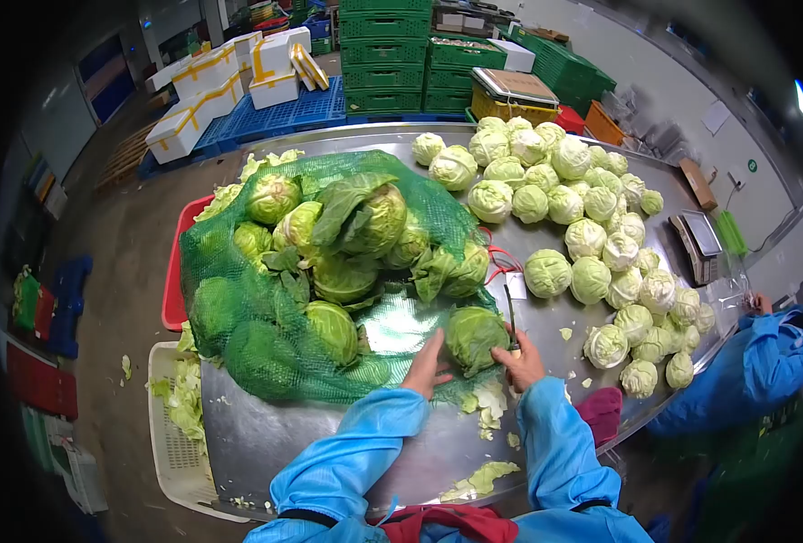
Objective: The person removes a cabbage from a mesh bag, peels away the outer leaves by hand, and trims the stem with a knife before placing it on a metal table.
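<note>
A green cabbage (476,339) stands on the metal table between my two hands. My left hand (427,366) is at its left side, fingers apart and holding nothing; whether the fingertips touch the leaves is hard to tell. My right hand (521,364) is closed around a knife (511,312), its dark blade pointing away from me, and the thumb reaches to the cabbage's right side. Just beyond, a green mesh sack (248,362) lies spread open with several untrimmed cabbages (332,332) in it. Loose leaf scraps (487,404) lie below the cabbage.
Trimmed cabbages (566,206) are heaped along the right of the table (302,448). A white basket (168,462) of leaves and a red bin (175,290) stand at the left. A scale (694,244) sits far right, near a person in a blue sleeve (750,362).
</note>
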`<action>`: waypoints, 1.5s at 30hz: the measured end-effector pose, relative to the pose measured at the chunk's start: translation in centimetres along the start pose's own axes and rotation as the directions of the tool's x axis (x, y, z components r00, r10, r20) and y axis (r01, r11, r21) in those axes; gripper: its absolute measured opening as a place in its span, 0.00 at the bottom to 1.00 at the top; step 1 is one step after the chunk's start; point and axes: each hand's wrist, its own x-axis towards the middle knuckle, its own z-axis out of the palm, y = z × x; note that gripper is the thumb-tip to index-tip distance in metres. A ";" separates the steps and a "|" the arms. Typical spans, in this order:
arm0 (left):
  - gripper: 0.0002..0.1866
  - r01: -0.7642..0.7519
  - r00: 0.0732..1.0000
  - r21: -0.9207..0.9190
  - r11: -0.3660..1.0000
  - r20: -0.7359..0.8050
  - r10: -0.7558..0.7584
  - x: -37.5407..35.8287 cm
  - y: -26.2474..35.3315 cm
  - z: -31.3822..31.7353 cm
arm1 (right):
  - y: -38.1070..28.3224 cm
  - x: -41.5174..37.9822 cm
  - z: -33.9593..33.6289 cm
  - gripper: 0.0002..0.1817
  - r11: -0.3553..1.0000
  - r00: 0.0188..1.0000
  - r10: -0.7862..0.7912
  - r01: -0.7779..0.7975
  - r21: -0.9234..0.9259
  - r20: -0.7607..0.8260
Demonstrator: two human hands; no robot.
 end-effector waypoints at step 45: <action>0.61 -0.078 0.778 0.942 0.326 -0.147 0.611 -19.5 -12.0 -2.4 | 5.2 -18.5 2.8 0.14 0.786 0.765 0.212 0.237 -0.571 0.608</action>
